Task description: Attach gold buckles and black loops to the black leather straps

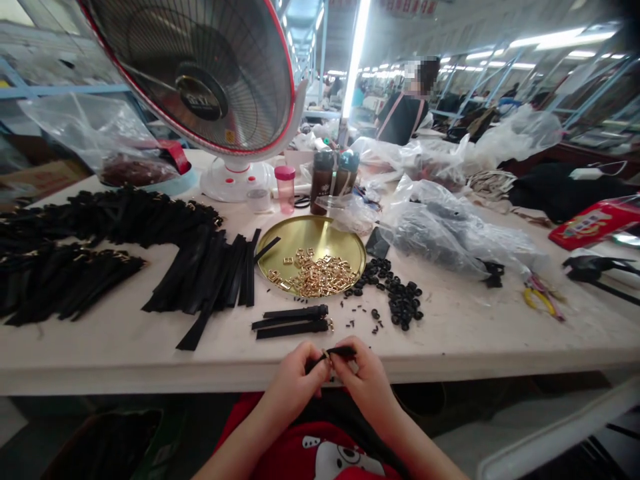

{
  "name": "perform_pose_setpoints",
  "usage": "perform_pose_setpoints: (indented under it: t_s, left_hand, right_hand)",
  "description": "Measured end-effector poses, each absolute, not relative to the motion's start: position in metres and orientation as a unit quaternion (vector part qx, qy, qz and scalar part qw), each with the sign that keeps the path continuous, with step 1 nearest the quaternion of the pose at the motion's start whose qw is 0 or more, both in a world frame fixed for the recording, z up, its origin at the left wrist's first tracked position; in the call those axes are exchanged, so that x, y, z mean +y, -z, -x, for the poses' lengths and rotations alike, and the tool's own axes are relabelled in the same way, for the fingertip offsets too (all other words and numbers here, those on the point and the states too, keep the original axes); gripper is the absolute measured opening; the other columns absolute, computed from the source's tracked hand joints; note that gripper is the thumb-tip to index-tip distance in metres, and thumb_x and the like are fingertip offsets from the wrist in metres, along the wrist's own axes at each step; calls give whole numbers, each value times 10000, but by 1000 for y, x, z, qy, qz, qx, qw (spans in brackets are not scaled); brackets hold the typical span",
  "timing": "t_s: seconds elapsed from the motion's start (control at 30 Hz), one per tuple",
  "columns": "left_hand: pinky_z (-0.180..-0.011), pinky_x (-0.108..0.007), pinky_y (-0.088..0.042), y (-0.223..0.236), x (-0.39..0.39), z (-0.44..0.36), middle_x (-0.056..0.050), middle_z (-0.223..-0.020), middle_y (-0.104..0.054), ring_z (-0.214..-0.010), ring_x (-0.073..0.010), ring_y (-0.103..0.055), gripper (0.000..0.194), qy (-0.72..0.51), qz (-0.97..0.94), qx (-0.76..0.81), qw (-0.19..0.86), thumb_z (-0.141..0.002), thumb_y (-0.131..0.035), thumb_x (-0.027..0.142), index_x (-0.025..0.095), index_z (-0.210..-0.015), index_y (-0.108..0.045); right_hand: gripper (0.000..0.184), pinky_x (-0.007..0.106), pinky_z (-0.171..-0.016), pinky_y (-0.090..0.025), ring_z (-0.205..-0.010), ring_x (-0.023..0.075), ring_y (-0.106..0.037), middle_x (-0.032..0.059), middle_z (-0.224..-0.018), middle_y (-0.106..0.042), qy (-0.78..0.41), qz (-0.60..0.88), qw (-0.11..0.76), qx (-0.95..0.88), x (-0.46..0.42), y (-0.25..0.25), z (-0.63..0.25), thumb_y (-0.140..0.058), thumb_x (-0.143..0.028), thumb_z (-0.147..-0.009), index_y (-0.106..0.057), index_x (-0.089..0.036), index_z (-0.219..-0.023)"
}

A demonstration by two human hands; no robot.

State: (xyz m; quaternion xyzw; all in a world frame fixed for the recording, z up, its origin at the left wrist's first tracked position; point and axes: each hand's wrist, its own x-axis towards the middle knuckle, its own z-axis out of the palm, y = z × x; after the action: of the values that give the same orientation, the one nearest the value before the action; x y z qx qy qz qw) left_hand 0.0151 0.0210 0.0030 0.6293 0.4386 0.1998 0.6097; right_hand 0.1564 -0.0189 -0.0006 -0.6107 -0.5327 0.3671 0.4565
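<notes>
Just past the table's front edge, my left hand (303, 370) and my right hand (363, 367) meet around a black strap (344, 351). A small gold buckle (327, 356) sits on the strap between my fingertips. Both hands are closed, pinching the strap from either side. Beyond them lie a few black straps with buckles (293, 327) on the tabletop. Farther back is a round gold tray (273, 243) with a heap of gold buckles (330, 273). Black strap pieces (200, 273) lie in a row left of the tray.
Black rings (403, 303) and tiny black bits lie right of the tray. Bundled black straps (100, 280) cover the left side. A large fan (220, 87), bottles (323, 183), plastic bags (435, 223) and yellow-handled pliers (540, 303) stand or lie around. A person (405, 110) is in the background.
</notes>
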Motion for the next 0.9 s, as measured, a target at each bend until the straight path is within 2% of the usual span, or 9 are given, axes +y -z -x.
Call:
perform_pose_setpoints:
  t_s: [0.2, 0.33, 0.5, 0.6, 0.67, 0.8, 0.9]
  left_hand:
    - [-463, -211, -361, -4, 31, -23, 59, -605, -464, -459, -89, -485, 127, -202, -610, 450, 620, -772, -470, 282, 180, -724, -411]
    - [-478, -207, -380, -5, 31, -27, 44, -658, -498, -474, -79, -476, 67, -201, -630, 428, 616, -798, -419, 233, 177, -795, -455]
    - [-479, -213, -403, -1, 34, -31, 14, -730, -556, -479, -81, -480, 156, -225, -600, 444, 626, -834, -404, 300, 173, -914, -448]
    - [-558, -231, -437, 1, 39, -31, 3, -786, -596, -531, -93, -520, 274, -241, -601, 440, 622, -837, -423, 303, 190, -1086, -404]
    - [-599, -235, -446, 2, 44, -33, -4, -828, -597, -564, -92, -534, 307, -241, -611, 417, 628, -838, -421, 280, 203, -1136, -419]
    - [-522, -210, -428, 5, 57, -37, 8, -723, -557, -524, -86, -511, 228, -246, -579, 402, 666, -839, -418, 317, 172, -983, -519]
    - [-450, -193, -392, 6, 65, -39, 36, -610, -521, -446, -75, -472, 215, -242, -553, 429, 672, -834, -421, 359, 163, -877, -500]
  right_hand:
    - [63, 262, -662, -428, -724, 146, -541, 12, -776, -566, -332, 592, 454, -578, -19, 2, -161, -488, -247, -827, -524, -196, -839]
    - [60, 262, -633, -423, -695, 149, -534, 9, -738, -551, -315, 620, 435, -572, -13, 8, -167, -500, -243, -821, -515, -193, -792]
    - [97, 267, -642, -425, -706, 157, -544, 24, -749, -572, -261, 651, 426, -571, -4, 16, -166, -492, -278, -828, -525, -189, -806]
    - [135, 252, -593, -428, -642, 145, -546, 16, -705, -584, -277, 668, 419, -549, 3, 18, -163, -473, -305, -838, -533, -187, -805]
    - [152, 242, -560, -423, -599, 138, -542, 6, -663, -583, -293, 670, 408, -546, 6, 17, -163, -462, -309, -842, -533, -186, -788]
    - [193, 233, -538, -419, -590, 136, -549, 6, -644, -584, -302, 642, 371, -599, 15, 9, -176, -403, -292, -864, -532, -189, -763]
    - [173, 253, -604, -429, -669, 152, -563, 26, -721, -604, -231, 627, 341, -661, 36, -1, -203, -425, -300, -851, -553, -191, -808]
